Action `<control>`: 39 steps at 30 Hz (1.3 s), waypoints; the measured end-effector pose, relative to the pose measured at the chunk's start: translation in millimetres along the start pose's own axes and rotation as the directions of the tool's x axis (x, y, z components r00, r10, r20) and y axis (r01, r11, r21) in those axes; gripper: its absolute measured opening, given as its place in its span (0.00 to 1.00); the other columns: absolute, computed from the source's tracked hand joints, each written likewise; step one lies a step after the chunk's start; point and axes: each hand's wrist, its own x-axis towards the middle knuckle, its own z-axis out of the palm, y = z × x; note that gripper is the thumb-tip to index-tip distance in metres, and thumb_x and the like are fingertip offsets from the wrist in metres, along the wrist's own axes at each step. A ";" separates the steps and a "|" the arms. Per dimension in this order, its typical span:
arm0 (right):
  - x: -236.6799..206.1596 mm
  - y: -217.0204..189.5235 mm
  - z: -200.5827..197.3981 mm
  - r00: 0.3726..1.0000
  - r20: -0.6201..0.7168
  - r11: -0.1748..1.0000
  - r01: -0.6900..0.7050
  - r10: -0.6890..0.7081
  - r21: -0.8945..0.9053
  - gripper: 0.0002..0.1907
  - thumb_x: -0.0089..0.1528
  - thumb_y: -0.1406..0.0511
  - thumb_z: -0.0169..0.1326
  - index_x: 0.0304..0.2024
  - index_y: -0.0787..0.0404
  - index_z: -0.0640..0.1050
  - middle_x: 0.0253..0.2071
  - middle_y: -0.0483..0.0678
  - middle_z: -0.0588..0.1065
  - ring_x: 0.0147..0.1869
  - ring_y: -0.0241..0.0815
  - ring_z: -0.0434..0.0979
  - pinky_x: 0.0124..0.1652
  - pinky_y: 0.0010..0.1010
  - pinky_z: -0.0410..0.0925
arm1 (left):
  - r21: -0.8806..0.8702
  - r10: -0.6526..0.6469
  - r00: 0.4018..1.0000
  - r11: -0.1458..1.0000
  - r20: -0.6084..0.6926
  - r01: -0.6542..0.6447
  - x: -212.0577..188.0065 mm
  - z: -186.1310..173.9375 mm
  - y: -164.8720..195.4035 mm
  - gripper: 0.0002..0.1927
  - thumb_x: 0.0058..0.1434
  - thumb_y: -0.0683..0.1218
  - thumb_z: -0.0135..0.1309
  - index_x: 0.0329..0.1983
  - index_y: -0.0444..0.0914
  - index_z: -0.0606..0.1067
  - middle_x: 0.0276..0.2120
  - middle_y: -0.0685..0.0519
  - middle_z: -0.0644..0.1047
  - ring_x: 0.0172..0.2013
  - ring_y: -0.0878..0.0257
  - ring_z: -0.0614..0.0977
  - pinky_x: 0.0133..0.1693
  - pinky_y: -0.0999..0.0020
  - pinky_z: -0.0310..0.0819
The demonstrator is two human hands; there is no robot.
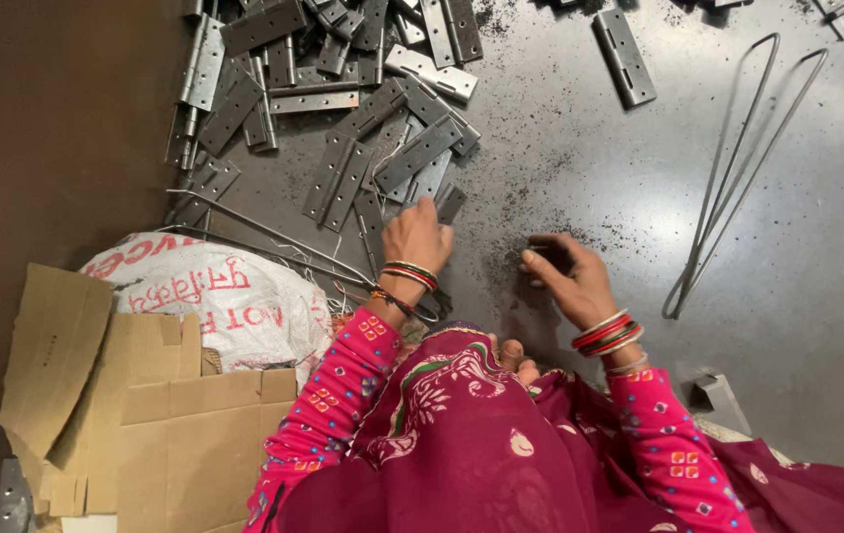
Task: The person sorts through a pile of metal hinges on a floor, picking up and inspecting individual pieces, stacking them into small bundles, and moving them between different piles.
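Observation:
A heap of flat grey metal hinges (343, 109) lies on the dark floor ahead of me. My left hand (417, 235) reaches into the near edge of the heap, fingers down on a hinge leaf (449, 202); whether it grips it I cannot tell. My right hand (565, 276) is off to the right, fingers curled around a small dark metal piece (552, 259) just above the floor. Both wrists carry red and green bangles. Pink patterned sleeves and cloth cover my arms and lap.
A white printed sack (210, 291) and flattened cardboard (126, 405) lie at my left. Long bent wire loops (737, 168) rest on the floor at right. A lone hinge (624, 54) lies at the top, and thin wires (274, 237) trail past the sack.

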 end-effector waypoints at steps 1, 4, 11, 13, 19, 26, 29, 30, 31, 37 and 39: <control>1.6 2.5 14.6 1.000 0.012 0.997 -0.028 0.027 0.079 0.25 0.63 0.58 0.59 0.58 0.66 0.75 0.46 0.49 0.81 0.47 0.37 0.83 0.43 0.29 0.77 | -0.127 -0.007 0.998 0.992 0.070 0.016 -0.6 -3.7 2.4 0.15 0.57 0.49 0.59 0.41 0.34 0.74 0.31 0.42 0.81 0.31 0.43 0.84 0.37 0.49 0.78; 2.0 8.0 34.9 0.994 0.059 0.926 -0.111 0.096 0.362 0.27 0.63 0.59 0.59 0.61 0.63 0.71 0.51 0.43 0.78 0.49 0.33 0.81 0.42 0.31 0.77 | -0.494 0.067 0.980 0.869 0.187 0.035 -8.5 -15.5 13.6 0.16 0.59 0.50 0.58 0.44 0.34 0.77 0.30 0.43 0.82 0.31 0.49 0.86 0.38 0.54 0.80; 0.5 8.4 21.9 0.956 -0.118 0.785 -0.148 0.270 0.602 0.17 0.59 0.62 0.64 0.42 0.58 0.70 0.32 0.43 0.73 0.28 0.38 0.76 0.27 0.37 0.74 | 0.085 0.103 0.903 0.994 -0.417 -0.074 40.5 -43.1 -48.2 0.22 0.48 0.49 0.66 0.43 0.34 0.77 0.38 0.41 0.78 0.39 0.44 0.81 0.39 0.54 0.74; 2.0 7.4 16.7 0.949 -0.124 0.772 -0.156 0.291 0.616 0.17 0.61 0.60 0.65 0.41 0.59 0.70 0.28 0.43 0.70 0.24 0.36 0.72 0.23 0.34 0.70 | -0.049 0.034 0.923 0.997 -0.383 -0.057 47.0 -39.3 -74.0 0.14 0.53 0.47 0.66 0.39 0.37 0.79 0.36 0.44 0.79 0.38 0.45 0.81 0.40 0.54 0.75; 9.1 6.2 13.8 0.934 -0.149 0.780 -0.176 0.325 0.601 0.14 0.60 0.60 0.63 0.40 0.57 0.71 0.25 0.42 0.70 0.22 0.35 0.71 0.21 0.34 0.69 | -0.910 -0.336 0.939 0.408 -0.073 0.075 40.0 -49.6 -128.1 0.05 0.66 0.42 0.59 0.39 0.35 0.77 0.29 0.53 0.80 0.26 0.64 0.84 0.27 0.68 0.78; 6.7 5.3 17.5 0.939 -0.129 0.785 -0.184 0.317 0.591 0.15 0.61 0.60 0.63 0.41 0.59 0.73 0.24 0.42 0.69 0.21 0.35 0.69 0.21 0.33 0.67 | -0.903 -0.694 0.587 0.241 -0.416 -0.356 35.4 -83.0 -248.0 0.06 0.67 0.39 0.60 0.38 0.34 0.73 0.28 0.50 0.78 0.25 0.60 0.82 0.27 0.62 0.84; 6.5 3.5 15.6 0.941 -0.140 0.811 -0.182 0.307 0.556 0.15 0.61 0.60 0.63 0.41 0.59 0.71 0.25 0.43 0.70 0.21 0.35 0.70 0.21 0.32 0.68 | -0.763 -0.697 0.386 0.366 -0.604 -0.533 30.0 -100.4 -300.4 0.11 0.69 0.40 0.59 0.49 0.29 0.74 0.45 0.41 0.75 0.43 0.52 0.82 0.45 0.50 0.87; 7.1 3.2 14.8 0.939 -0.151 0.809 -0.174 0.308 0.562 0.15 0.61 0.60 0.63 0.41 0.59 0.71 0.25 0.42 0.70 0.21 0.35 0.70 0.21 0.32 0.68 | -0.705 -0.675 0.323 0.418 -0.663 -0.573 29.7 -109.0 -312.1 0.15 0.69 0.42 0.59 0.53 0.28 0.72 0.53 0.36 0.74 0.51 0.47 0.81 0.54 0.43 0.83; 7.8 3.4 14.2 0.937 -0.160 0.805 -0.170 0.311 0.569 0.15 0.61 0.60 0.63 0.41 0.59 0.71 0.25 0.42 0.70 0.21 0.35 0.70 0.21 0.32 0.68 | -0.682 -0.631 0.266 0.640 -0.729 -0.354 28.3 -114.4 -320.2 0.26 0.70 0.45 0.61 0.59 0.26 0.62 0.58 0.31 0.65 0.57 0.42 0.74 0.59 0.42 0.75; 10.1 13.3 16.3 0.946 -0.161 0.811 -0.145 0.282 0.567 0.16 0.64 0.62 0.61 0.46 0.62 0.71 0.27 0.43 0.70 0.24 0.36 0.71 0.23 0.34 0.69 | -0.163 -0.381 0.647 0.914 -0.661 0.373 4.2 -89.6 -235.1 0.36 0.63 0.53 0.66 0.65 0.29 0.64 0.67 0.27 0.57 0.66 0.34 0.63 0.64 0.40 0.52; 11.2 16.6 17.2 0.961 -0.128 0.799 -0.124 0.244 0.589 0.16 0.64 0.62 0.58 0.50 0.63 0.71 0.30 0.45 0.73 0.29 0.37 0.75 0.27 0.36 0.73 | 0.026 -0.335 0.857 0.927 -0.391 0.374 1.2 -72.9 -181.4 0.17 0.66 0.52 0.61 0.53 0.41 0.76 0.54 0.45 0.78 0.56 0.51 0.79 0.60 0.47 0.66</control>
